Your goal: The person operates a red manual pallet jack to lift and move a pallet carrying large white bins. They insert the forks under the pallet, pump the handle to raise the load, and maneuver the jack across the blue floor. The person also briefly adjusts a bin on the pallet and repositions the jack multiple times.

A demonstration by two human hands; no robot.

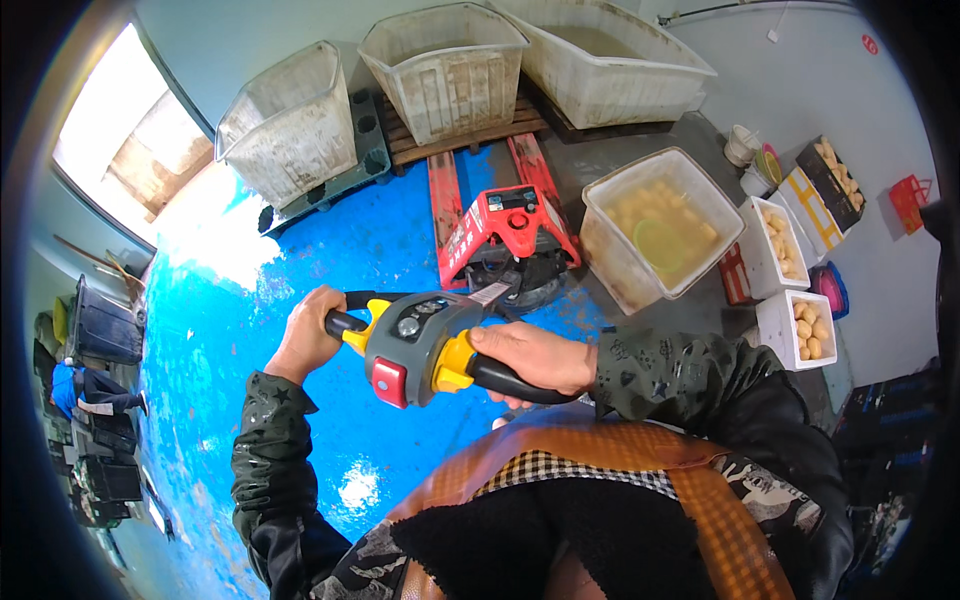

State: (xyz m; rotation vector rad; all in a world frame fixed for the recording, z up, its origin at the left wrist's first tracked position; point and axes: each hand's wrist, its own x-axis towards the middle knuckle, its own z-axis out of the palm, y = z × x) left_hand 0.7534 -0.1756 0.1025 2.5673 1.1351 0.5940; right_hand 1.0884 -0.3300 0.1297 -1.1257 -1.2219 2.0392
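Both my hands are on the control handle (424, 335) of a red electric pallet jack, a grey head with yellow levers, a red button and black grips. My left hand (309, 335) is closed round the left grip. Around the right grip my right hand (535, 357) is wrapped, its thumb by the yellow lever. Ahead of the handle stands the jack's red body (515, 225). Its two red forks (447, 190) reach forward to a wooden pallet (410, 148), which bears a dirty white tub (445, 90).
Left of it another white tub (290, 130) stands on a green pallet; a larger tub (615, 85) is at the back right. A tub of water (625, 270) with potato-like produce sits right of the jack, near white boxes (790, 340). A person (90, 388) is far left.
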